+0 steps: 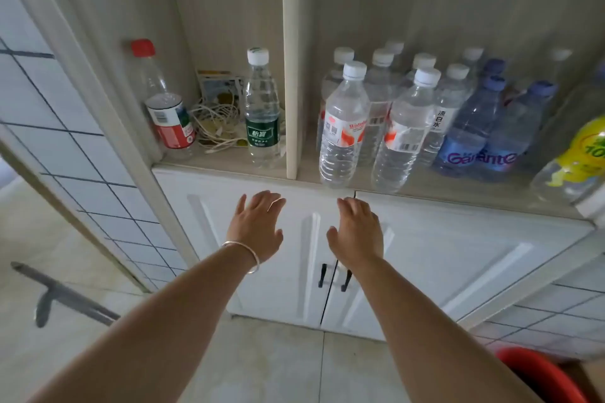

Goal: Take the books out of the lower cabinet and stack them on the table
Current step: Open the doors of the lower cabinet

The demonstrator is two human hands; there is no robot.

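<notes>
The lower cabinet has two white panelled doors, the left door (262,271) and the right door (458,258), both closed, with two black handles (334,275) at the centre seam. No books are visible; the inside is hidden. My left hand (258,226), with a silver bracelet on the wrist, is stretched out in front of the left door, fingers spread and empty. My right hand (357,232) hovers in front of the seam, just above the handles, fingers apart and empty.
The open shelf above holds several water bottles (343,121), a green-labelled bottle (262,108), a red-capped bottle (163,101) and tangled white cables (216,124). A red basin (543,373) sits on the tiled floor at lower right. A glass-panelled door frame (82,127) stands left.
</notes>
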